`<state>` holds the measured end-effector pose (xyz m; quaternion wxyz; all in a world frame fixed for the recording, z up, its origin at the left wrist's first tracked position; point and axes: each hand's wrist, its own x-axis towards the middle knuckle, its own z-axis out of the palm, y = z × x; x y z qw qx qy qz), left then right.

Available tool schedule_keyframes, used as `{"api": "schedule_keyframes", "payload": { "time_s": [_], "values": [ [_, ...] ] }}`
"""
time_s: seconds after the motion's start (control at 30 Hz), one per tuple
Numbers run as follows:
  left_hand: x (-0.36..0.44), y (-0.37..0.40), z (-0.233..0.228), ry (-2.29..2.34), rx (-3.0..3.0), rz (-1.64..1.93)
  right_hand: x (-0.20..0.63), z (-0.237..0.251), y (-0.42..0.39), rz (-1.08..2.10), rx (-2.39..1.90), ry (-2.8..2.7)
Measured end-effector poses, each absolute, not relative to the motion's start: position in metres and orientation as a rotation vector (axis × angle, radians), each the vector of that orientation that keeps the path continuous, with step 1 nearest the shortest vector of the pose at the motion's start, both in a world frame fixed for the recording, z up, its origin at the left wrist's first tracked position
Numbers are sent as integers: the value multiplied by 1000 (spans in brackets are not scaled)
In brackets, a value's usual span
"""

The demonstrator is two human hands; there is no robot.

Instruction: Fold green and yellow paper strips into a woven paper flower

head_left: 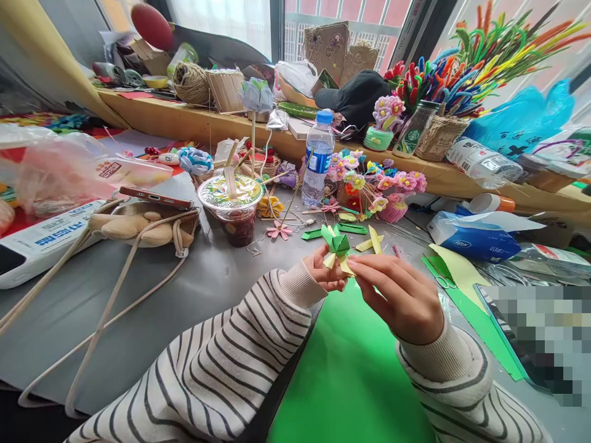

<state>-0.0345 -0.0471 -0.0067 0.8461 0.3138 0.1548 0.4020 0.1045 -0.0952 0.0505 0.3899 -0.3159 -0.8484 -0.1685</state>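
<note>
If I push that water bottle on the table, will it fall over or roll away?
The water bottle stands upright, tall and narrow, so a push near its blue cap would probably tip it. It looks mostly full, which likely makes it steadier against a gentle nudge low down. Once on its side, its round body could roll, though the paper flowers beside it might stop it.

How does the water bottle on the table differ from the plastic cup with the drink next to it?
The water bottle is tall and slim, while the plastic cup is short and wide. The bottle is closed by a blue screw cap; the cup has a printed film lid pierced by a wooden stick. The bottle's contents look clear, the cup's dark red. Both stand upright on the grey table, beyond the left hand and right hand, which hold a folded paper piece.
</note>
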Motion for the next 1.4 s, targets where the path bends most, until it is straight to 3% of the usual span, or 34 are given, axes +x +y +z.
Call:
{"api": "schedule_keyframes", "payload": {
  "time_s": [0.5,1.0,1.4],
  "values": [
    [-29,-52,5,386,580,958,105,33,-91,-580,-806,-2104],
    [-26,-49,0,780,932,1260,107,13,-76,-251,-1055,-2036],
    [-20,-51,-3,950,1093,1117,99,0,-75,-705,-1125,-2098]
  ]
}}
